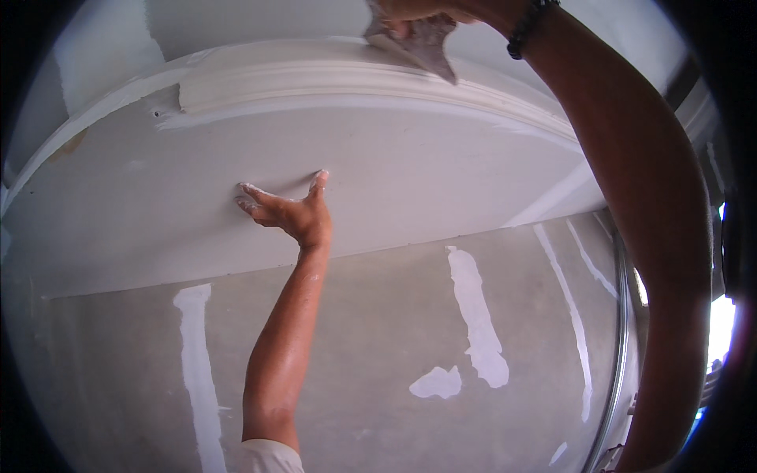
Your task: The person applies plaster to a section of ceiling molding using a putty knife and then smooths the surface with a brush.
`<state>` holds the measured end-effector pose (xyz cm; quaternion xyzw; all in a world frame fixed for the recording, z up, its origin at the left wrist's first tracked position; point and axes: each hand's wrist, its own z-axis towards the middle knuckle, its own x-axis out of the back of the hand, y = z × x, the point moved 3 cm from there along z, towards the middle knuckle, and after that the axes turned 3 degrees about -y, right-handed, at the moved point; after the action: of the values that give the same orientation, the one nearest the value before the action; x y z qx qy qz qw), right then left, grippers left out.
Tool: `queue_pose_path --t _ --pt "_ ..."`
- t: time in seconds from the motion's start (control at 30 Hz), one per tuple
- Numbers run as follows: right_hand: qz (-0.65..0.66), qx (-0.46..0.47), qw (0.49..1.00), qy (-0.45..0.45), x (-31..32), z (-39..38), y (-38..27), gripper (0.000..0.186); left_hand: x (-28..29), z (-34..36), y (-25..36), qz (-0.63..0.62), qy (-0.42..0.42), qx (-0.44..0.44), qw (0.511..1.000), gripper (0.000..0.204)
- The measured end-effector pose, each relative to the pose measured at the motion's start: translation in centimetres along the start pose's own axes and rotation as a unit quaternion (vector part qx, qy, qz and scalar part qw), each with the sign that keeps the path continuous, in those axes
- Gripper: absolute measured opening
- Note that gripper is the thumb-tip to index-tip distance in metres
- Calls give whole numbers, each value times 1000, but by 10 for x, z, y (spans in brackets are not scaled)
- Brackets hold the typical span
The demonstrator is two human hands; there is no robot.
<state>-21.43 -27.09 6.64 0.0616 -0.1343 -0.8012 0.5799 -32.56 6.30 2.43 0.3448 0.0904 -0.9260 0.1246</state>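
At the top of the view, my right hand (422, 8) is closed on a crumpled grey-brown rag (430, 47), whose pointed corner hangs down. The rag lies against the pale cornice moulding (300, 83), and the upper part of the hand is cut off by the frame. Lower and to the left, my left hand (293, 214) is raised with thumb and fingers spread, and nothing is in it. White smears coat its fingertips, which rest against or very close to the smooth grey panel (441, 165) below the moulding.
Beneath the panel is a grey-beige surface (363, 355) with white filler strips (477, 315) and a patch (438, 383). The moulding has a broken-looking left end near a small hole (156, 113). A metal profile (619, 339) runs along the right side, beside bright openings.
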Motion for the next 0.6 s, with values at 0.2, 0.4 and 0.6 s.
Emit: queue_pose_path --t 0.2,0.4,0.6 --pt "-92 65 987 115 1 -55 -24 20 -4 0 -3 -9 -16 8 1000 133" --pt "14 -60 957 284 -40 -68 14 31 3 5 -6 12 -6 2 1000 134" --pt "-45 22 915 401 -123 -76 16 29 -3 2 -1 2 -7 -13 1000 135"
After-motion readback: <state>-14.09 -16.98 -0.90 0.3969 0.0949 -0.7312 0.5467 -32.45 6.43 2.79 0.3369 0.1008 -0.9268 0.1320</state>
